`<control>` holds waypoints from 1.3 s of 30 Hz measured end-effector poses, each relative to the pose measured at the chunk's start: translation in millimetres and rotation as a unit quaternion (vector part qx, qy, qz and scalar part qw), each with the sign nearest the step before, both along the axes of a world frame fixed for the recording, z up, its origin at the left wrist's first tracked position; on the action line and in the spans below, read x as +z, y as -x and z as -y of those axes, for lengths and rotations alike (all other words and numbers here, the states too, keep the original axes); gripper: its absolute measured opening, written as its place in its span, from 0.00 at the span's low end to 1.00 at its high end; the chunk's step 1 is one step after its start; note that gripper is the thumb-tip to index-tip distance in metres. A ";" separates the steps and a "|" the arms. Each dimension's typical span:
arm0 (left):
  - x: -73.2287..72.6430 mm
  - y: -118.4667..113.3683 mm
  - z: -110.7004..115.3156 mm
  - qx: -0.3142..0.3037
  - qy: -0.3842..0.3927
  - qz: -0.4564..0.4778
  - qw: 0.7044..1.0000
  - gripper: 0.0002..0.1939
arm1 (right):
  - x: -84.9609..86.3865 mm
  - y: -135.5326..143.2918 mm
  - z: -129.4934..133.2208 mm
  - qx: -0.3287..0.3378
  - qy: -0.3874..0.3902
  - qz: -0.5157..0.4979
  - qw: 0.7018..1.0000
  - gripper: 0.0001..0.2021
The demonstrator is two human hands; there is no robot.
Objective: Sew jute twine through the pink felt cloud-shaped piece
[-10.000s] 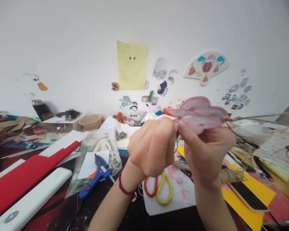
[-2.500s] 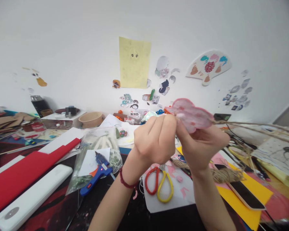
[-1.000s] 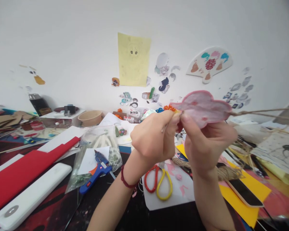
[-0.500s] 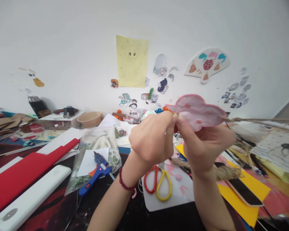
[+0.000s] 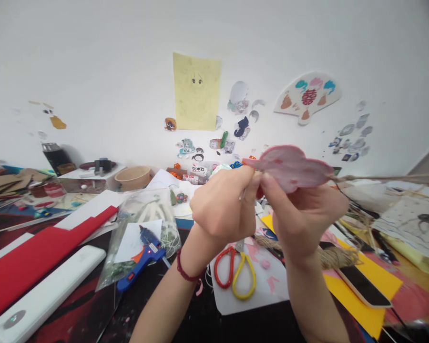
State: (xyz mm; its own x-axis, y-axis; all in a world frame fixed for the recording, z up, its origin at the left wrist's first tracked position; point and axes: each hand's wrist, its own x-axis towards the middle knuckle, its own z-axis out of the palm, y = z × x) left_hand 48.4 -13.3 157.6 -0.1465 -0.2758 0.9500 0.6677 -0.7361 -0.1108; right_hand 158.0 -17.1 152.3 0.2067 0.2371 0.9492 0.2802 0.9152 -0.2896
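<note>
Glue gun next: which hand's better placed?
Likely the left hand: it is nearer the blue glue gun, while the right hand is farther off and holds the pink scalloped piece. Whether the left one also grips it is unclear.

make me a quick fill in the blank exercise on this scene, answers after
The right hand has its thumb against the pink-edged piece, from which cord trails toward the picture's ____ edge.
A dark red bracelet circles the ____ wrist.
The scissors have one yellow handle and one ____ handle.
The glue gun is mostly ____.

Missing words: right; left; red; blue.
</note>
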 end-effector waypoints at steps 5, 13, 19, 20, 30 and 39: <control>-3.5 -2.3 4.7 -0.004 0.008 0.018 1.000 0.06 | 2.9 3.3 -0.1 -0.004 -0.040 -0.079 0.996 0.08; -0.8 -4.7 3.3 -0.013 -0.028 0.016 0.999 0.05 | 2.6 1.2 2.3 -0.007 -0.036 -0.050 0.998 0.10; 1.0 -3.3 3.5 0.008 -0.045 -0.007 0.999 0.04 | 0.7 0.3 3.8 -0.020 -0.039 -0.050 0.998 0.11; 1.2 -2.4 3.5 0.009 -0.041 -0.018 0.999 0.05 | 0.3 -0.1 3.4 -0.021 -0.040 -0.048 0.998 0.10; 4.7 3.5 2.5 0.040 -0.015 -0.055 0.998 0.05 | 0.8 1.6 1.1 -0.035 -0.094 0.001 0.995 0.12; 3.5 3.2 0.5 -0.017 -0.012 -0.021 1.000 0.05 | 0.8 3.2 2.3 -0.004 -0.011 -0.050 0.999 0.05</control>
